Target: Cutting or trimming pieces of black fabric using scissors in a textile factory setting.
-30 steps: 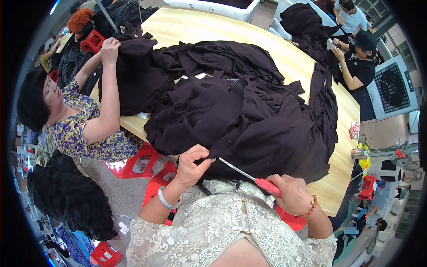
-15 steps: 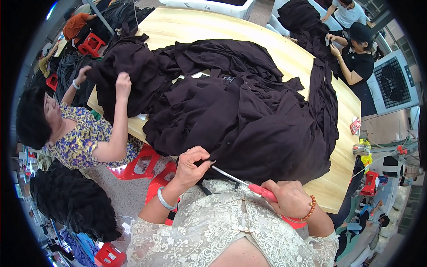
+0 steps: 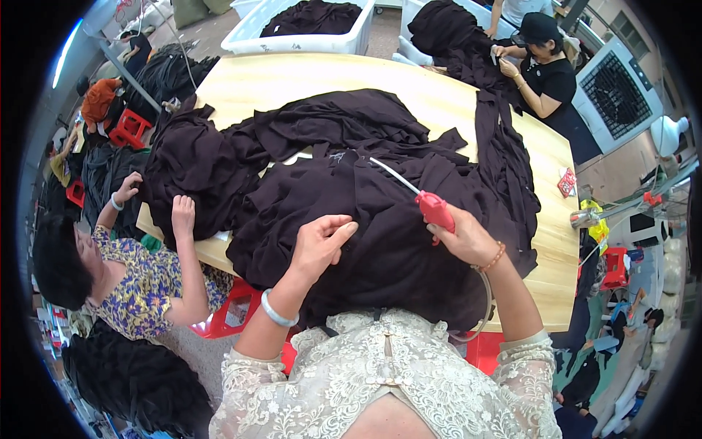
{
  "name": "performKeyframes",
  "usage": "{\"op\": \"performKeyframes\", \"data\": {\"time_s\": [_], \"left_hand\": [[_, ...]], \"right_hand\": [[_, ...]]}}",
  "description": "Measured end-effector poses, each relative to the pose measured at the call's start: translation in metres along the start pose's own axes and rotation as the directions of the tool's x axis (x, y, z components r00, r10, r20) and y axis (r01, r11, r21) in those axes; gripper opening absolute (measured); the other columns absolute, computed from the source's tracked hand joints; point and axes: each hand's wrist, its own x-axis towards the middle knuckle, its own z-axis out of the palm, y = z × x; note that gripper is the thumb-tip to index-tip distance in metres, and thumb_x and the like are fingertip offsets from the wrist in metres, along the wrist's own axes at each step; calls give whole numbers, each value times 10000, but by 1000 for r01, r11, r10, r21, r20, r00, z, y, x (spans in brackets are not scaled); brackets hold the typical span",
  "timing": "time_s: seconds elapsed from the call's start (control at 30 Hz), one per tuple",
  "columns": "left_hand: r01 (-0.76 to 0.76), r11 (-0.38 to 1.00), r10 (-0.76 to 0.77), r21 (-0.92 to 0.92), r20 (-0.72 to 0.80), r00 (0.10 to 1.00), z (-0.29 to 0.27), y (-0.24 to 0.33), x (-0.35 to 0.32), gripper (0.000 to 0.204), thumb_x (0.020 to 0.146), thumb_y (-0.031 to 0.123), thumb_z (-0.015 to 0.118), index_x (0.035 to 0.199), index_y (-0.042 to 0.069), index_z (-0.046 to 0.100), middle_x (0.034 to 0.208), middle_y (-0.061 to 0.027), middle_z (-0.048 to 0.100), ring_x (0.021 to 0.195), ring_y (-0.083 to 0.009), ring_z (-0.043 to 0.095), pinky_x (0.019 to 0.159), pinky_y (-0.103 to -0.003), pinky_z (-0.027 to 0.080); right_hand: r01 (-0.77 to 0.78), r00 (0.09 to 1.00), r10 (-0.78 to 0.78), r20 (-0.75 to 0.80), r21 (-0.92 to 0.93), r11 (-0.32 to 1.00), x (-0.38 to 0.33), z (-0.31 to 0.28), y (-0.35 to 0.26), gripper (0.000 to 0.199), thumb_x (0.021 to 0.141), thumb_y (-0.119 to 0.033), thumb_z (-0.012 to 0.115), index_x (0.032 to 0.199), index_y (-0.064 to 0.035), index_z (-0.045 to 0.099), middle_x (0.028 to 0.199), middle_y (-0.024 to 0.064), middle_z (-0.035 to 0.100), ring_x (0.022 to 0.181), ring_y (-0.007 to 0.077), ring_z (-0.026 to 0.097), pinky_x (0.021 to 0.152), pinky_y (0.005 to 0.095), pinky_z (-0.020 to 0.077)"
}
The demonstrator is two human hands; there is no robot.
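Note:
Dark, nearly black garments [image 3: 409, 212] lie heaped across the table in front of me. My right hand [image 3: 468, 233] grips a red-handled air blow gun [image 3: 436, 209]. Its thin metal nozzle points up and left over the heap, and a clear hose [image 3: 488, 296] hangs from it by my wrist. My left hand [image 3: 320, 245] hovers over the near side of the heap, fingers loosely bent and thumb apart, with nothing visible in it. At the left, a co-worker in a floral top [image 3: 146, 282] has both hands at another part of the dark cloth [image 3: 197, 164].
The light wooden table [image 3: 292, 72] shows along its far edge. Beyond it stands a white bin [image 3: 296, 45] of dark cloth. A worker in black [image 3: 552, 77] handles cloth at the far right. Red stools [image 3: 238, 311] stand under the near edge, beside a black fabric pile [image 3: 139, 380].
My left hand has let go of the garment edge and moved up. My right hand has raised the blow gun, its nozzle turned farther up the heap. The view has shifted, showing more of the bin.

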Motion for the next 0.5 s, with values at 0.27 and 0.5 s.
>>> {"op": "performKeyframes", "data": {"time_s": [0.27,0.5], "left_hand": [[51,992,-70,118,160,985,14,1,16,253,856,241,714,841,-1,641,626,-4,582,421,-45,509,365,-180,365],[-52,997,59,-63,122,991,21,12,20,226,898,154,656,724,33,575,636,-13,577,502,-97,610,415,-193,481]], "right_hand": [[101,972,-127,-198,-136,985,-87,14,-6,215,856,-75,623,1061,-43,567,872,183,615,862,393,614,725,397,491],[12,985,-52,-163,-240,971,-124,13,-1,210,840,-105,640,1038,-64,580,849,128,636,806,338,633,689,390,494]]}}
